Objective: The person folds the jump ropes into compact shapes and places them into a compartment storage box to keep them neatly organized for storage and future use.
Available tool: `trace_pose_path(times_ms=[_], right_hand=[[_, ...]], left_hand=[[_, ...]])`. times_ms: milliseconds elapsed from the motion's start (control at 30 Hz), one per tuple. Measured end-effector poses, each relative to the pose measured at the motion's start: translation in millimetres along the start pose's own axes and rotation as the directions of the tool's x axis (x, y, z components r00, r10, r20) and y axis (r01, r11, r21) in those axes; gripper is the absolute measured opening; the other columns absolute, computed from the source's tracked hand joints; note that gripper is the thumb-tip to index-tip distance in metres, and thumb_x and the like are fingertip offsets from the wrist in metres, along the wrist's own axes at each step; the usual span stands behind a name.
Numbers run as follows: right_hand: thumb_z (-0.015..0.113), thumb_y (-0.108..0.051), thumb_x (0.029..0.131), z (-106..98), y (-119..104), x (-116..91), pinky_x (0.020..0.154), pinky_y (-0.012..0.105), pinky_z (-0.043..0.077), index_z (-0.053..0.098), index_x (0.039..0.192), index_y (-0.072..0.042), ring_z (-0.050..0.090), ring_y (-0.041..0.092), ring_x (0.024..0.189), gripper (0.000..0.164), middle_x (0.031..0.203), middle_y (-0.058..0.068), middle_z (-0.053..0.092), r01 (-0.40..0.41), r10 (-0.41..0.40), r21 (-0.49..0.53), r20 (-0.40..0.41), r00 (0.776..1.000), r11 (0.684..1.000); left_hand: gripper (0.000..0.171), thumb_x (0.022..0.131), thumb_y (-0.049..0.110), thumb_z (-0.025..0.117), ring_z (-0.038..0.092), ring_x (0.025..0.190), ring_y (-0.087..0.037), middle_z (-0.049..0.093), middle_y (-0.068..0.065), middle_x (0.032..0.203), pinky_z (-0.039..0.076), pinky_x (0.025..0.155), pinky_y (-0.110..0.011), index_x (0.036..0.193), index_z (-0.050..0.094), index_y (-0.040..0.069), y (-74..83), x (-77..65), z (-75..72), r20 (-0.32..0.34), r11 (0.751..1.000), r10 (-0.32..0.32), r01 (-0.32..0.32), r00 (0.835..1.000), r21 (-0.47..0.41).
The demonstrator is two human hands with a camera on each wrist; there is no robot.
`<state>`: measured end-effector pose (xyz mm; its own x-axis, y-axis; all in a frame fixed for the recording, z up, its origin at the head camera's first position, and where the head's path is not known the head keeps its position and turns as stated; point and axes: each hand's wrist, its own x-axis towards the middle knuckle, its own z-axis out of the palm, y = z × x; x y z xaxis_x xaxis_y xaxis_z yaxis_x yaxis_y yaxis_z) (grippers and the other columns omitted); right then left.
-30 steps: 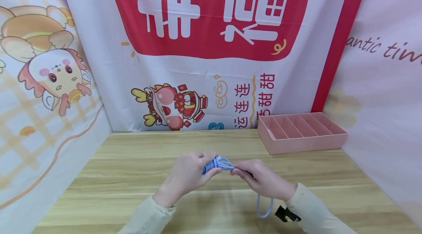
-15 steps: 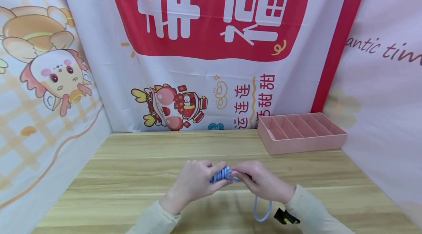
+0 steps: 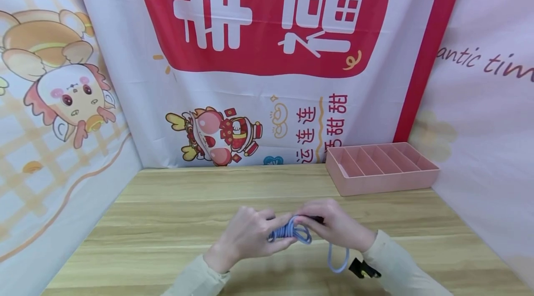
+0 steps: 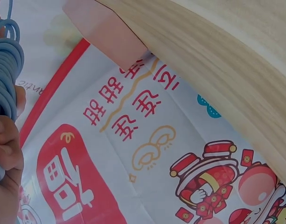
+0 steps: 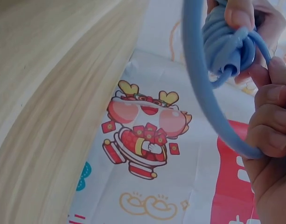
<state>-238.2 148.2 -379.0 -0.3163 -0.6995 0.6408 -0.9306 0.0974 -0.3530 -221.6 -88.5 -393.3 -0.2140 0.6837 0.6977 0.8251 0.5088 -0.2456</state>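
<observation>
A light blue cord, wound into a tight coiled bundle, is held above the wooden table. My left hand grips the wound part between thumb and fingers. Against the right end of the bundle, my right hand pinches a strand, its other fingers curled in. Small loops stick out at that end, and a longer loop of the cord hangs below the right hand. A dark piece shows at the right fingers; what it is I cannot tell. The left wrist view catches only the coils and some fingertips.
A pink divided box with several compartments stands at the back right of the wooden table. Printed cloth hangs behind and at both sides. A black strap piece is by the right sleeve.
My left hand has shifted a little right and down with the bundle. The right fingers, earlier drawing strands out to the right, are now up against the coils, and the dark piece has come into sight.
</observation>
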Motion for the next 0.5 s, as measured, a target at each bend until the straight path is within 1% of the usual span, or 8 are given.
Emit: trace_pose_path(times_ms=[67, 133, 233, 400, 500], right_hand=[[0.065, -0.006, 0.095, -1.1, 1.0, -0.5, 0.066, 0.018, 0.052, 0.073, 0.102, -0.011, 0.064, 0.007, 0.074, 0.012, 0.089, -0.004, 0.069, -0.022, 0.022, 0.002, 0.002, 1.000, 1.000], [0.066, -0.007, 0.094, -1.7, 2.4, -1.0, 0.066, 0.019, 0.052, 0.073, 0.102, -0.011, 0.064, 0.007, 0.073, 0.011, 0.089, -0.004, 0.069, -0.025, 0.025, 0.006, 0.000, 1.000, 1.000], [0.069, -0.006, 0.092, -2.2, 4.7, -1.0, 0.064, 0.018, 0.052, 0.074, 0.100, -0.011, 0.063, 0.006, 0.071, 0.011, 0.087, -0.003, 0.069, 0.000, 0.000, 0.002, -0.021, 1.000, 1.000], [0.075, -0.004, 0.085, -3.7, 7.8, -1.0, 0.056, 0.013, 0.047, 0.076, 0.095, -0.009, 0.057, 0.003, 0.065, 0.010, 0.080, -0.003, 0.067, 0.064, -0.064, -0.005, -0.080, 0.995, 0.998], [0.076, 0.000, 0.084, -4.8, 7.8, -1.8, 0.054, 0.012, 0.044, 0.076, 0.099, -0.004, 0.053, 0.003, 0.063, 0.015, 0.079, -0.003, 0.065, 0.063, -0.063, -0.002, -0.080, 0.995, 0.998]], left_hand=[[0.045, 0.082, 0.051, 0.074, 0.033, 0.043, 0.002, 0.053, 0.009, 0.061, 0.014, 0.040, -0.012, 0.116, 0.074, 0.021, -0.3, -0.3, -0.4, 0.003, 1.000, 0.000, 0.000, 1.000, -0.015], [0.046, 0.082, 0.050, 0.074, 0.033, 0.044, 0.002, 0.054, 0.009, 0.061, 0.015, 0.040, -0.012, 0.117, 0.074, 0.021, -0.5, -0.2, -0.9, 0.007, 1.000, 0.001, 0.000, 1.000, -0.026], [0.046, 0.082, 0.050, 0.075, 0.033, 0.044, 0.002, 0.055, 0.010, 0.061, 0.016, 0.040, -0.012, 0.117, 0.074, 0.021, -0.7, 0.1, -1.7, 0.009, 0.999, 0.008, -0.008, 1.000, -0.032], [0.043, 0.083, 0.051, 0.073, 0.035, 0.044, 0.002, 0.057, 0.010, 0.063, 0.016, 0.041, -0.012, 0.115, 0.074, 0.023, 0.1, 0.3, -2.4, 0.019, 0.998, 0.034, -0.033, 0.999, -0.049], [0.041, 0.082, 0.050, 0.074, 0.036, 0.045, 0.003, 0.057, 0.011, 0.063, 0.016, 0.042, -0.011, 0.113, 0.075, 0.022, 0.1, 0.8, -2.7, 0.004, 0.997, 0.049, -0.048, 0.999, -0.055]])
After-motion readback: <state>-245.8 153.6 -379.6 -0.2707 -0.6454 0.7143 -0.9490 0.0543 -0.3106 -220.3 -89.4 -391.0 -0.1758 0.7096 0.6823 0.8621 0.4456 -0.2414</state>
